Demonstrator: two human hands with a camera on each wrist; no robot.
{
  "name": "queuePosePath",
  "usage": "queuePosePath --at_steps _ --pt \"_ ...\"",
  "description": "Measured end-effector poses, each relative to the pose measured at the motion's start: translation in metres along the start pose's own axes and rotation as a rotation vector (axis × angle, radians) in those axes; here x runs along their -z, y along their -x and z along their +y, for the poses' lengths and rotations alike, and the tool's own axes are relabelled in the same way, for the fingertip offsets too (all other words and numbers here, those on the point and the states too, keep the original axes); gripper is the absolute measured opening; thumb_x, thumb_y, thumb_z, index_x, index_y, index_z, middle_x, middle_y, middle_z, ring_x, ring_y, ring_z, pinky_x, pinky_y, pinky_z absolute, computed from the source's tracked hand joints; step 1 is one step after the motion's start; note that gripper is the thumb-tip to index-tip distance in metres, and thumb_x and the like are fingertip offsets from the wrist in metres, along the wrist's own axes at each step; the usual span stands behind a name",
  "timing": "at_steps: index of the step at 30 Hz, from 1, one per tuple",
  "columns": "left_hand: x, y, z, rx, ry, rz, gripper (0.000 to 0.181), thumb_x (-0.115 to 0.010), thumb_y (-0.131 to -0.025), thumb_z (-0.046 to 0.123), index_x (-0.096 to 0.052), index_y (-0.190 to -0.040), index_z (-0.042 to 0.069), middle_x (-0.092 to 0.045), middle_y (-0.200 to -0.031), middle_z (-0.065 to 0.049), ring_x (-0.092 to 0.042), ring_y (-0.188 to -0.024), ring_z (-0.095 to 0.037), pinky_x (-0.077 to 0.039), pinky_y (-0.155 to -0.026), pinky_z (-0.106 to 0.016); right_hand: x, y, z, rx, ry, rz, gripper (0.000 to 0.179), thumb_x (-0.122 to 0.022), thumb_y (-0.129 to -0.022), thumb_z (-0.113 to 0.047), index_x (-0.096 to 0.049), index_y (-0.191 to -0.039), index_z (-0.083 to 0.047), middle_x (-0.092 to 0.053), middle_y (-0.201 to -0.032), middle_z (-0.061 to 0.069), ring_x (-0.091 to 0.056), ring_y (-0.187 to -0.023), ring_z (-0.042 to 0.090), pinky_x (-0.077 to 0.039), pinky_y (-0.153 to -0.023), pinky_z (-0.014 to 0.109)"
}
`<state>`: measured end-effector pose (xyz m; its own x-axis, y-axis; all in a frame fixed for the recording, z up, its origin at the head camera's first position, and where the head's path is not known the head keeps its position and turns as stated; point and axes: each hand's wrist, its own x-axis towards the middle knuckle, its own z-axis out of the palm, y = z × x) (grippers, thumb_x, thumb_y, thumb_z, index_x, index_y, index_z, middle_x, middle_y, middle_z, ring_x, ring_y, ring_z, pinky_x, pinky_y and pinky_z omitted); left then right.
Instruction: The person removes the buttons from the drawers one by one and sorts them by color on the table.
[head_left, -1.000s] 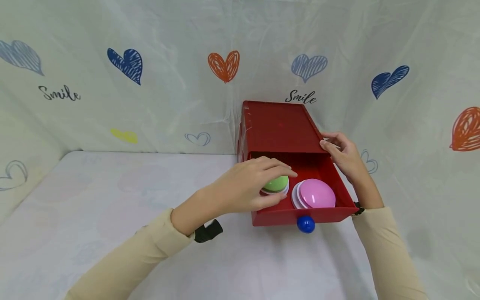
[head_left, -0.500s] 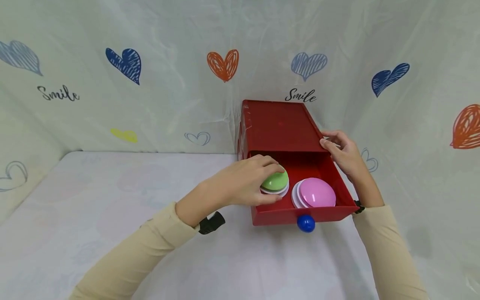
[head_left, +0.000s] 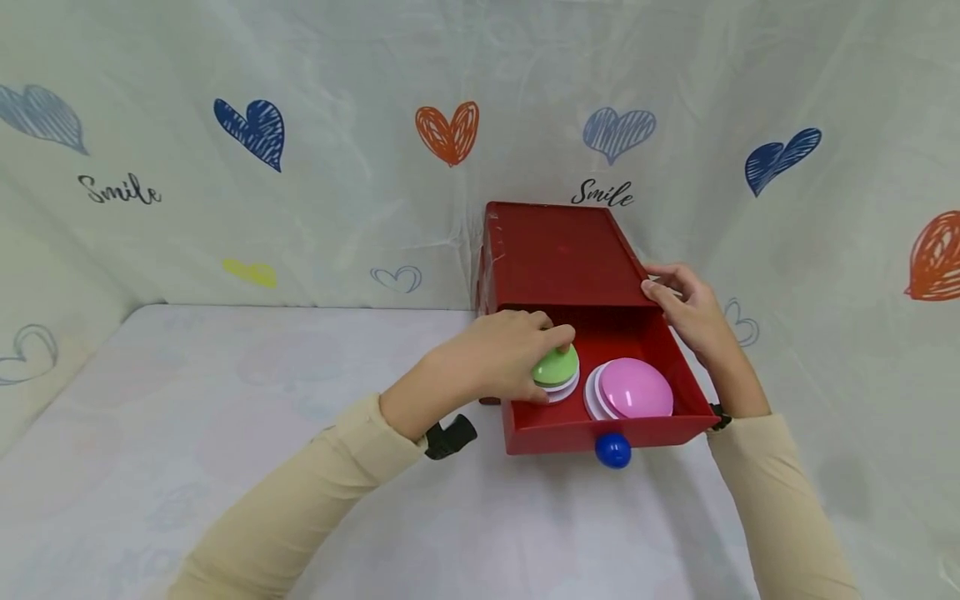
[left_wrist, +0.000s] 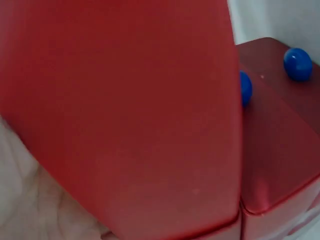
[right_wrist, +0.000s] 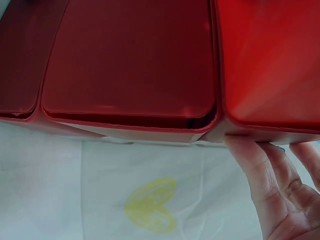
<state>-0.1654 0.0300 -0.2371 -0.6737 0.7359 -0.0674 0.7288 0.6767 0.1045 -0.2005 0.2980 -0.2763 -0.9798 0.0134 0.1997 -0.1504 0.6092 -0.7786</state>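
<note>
Partly, the left hand (head_left: 497, 357) hides the green dome (head_left: 557, 367).

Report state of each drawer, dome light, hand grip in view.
Top drawer: pulled open.
Middle drawer: pushed in.
Bottom drawer: pushed in.
Green dome: inside top drawer, held; whether lifted unclear.
Pink dome: inside top drawer, untouched.
Left grip: curled round green dome.
Right grip: touching cabinet's right side.

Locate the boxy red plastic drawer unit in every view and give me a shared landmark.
Head: the boxy red plastic drawer unit is right of centre.
Left wrist: it fills most of the picture.
Right wrist: it spans roughly the upper half.
Landmark, head and right wrist only: the person's bare right hand, touching the unit.
</note>
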Motion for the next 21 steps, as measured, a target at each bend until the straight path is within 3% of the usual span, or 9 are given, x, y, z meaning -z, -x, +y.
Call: queuePosePath --at_steps 13,21 --pt "0.0034 -0.003 0.007 0.048 -0.025 -0.053 0.065 -0.071 -0.077 0.043 -0.041 -0.132 0.024 -0.053 -0.134 -0.004 -0.047 -0.123 -0.023 -0.04 -0.103 -0.04 -0.0006 0.0008 0.0004 0.005 -0.009 -0.004 0.051 -0.046 -0.095 -0.04 -0.04 -0.136 -0.01 -0.048 -0.125 0.012 -0.053 -0.095 0.003 -0.047 -0.074 0.009" --pt "0.0017 -0.0053 0.0057 0.021 -0.044 -0.044 0.062 -0.071 -0.077 0.045 -0.041 -0.127 0.023 -0.058 -0.124 -0.004 -0.052 -0.114 -0.02 -0.043 -0.097 -0.037 -0.0009 0.0005 -0.0003 0.009 -0.016 -0.006 0.051 -0.047 -0.094 -0.041 -0.041 -0.135 -0.011 -0.05 -0.121 0.006 -0.054 -0.094 0.002 -0.047 -0.074 0.009"
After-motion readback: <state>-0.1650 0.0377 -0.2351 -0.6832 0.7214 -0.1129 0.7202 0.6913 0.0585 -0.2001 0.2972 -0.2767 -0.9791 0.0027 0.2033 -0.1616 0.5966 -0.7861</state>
